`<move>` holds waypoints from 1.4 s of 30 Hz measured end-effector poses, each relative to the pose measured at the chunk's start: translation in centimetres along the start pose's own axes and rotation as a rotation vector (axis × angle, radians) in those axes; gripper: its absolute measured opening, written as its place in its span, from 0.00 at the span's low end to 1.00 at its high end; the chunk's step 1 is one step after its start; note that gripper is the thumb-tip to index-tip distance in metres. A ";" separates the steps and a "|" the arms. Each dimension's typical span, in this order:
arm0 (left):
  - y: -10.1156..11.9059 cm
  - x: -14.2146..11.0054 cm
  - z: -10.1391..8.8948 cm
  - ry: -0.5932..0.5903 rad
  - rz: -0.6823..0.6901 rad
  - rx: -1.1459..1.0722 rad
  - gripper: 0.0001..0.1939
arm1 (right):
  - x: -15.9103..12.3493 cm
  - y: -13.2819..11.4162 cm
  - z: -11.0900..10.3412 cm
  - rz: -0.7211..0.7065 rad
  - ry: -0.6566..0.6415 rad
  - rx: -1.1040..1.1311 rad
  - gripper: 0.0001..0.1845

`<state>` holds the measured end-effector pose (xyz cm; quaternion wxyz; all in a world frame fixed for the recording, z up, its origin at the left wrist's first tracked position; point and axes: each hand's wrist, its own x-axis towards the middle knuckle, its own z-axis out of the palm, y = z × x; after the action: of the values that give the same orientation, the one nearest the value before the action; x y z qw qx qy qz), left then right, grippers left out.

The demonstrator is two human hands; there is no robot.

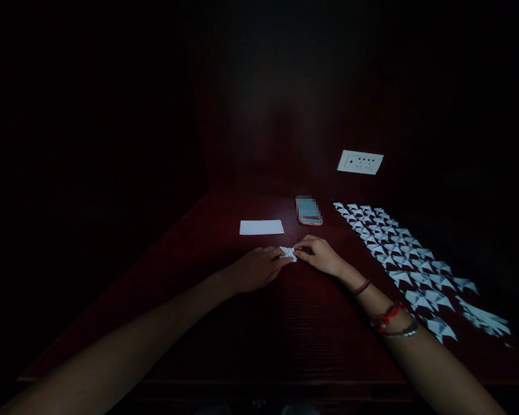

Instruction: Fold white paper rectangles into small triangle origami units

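Observation:
A small folded piece of white paper [288, 253] lies on the dark reddish wooden table [294, 334], pinched from both sides. My left hand [255, 268] presses its left end with closed fingers; a ring shows on one finger. My right hand [320, 254] grips its right end with fingers curled. Red thread bands and a metal bangle circle my right wrist.
A flat white paper sheet [262, 227] lies just beyond my hands. A phone [308, 210] with a lit screen sits behind it. Several folded white paper pieces [409, 262] run in rows along the right side. A white wall socket [360, 162] is behind. The surroundings are dark.

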<state>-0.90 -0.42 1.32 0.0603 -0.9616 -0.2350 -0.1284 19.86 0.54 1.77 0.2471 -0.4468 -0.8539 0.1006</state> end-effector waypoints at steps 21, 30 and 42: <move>-0.4 0.2 0.7 -0.037 0.041 -0.003 0.18 | 0.6 0.7 1.2 0.031 0.053 0.041 0.05; -0.2 0.2 0.4 -0.023 0.023 -0.047 0.19 | 0.7 0.7 1.1 0.034 0.057 0.017 0.03; -0.6 0.0 1.1 -0.021 0.019 -0.020 0.18 | 0.7 0.9 1.3 0.104 0.007 0.084 0.03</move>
<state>-0.90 0.29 0.26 0.0492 -0.9657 -0.2250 -0.1201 19.55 1.73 0.56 0.2630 -0.4800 -0.8238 0.1474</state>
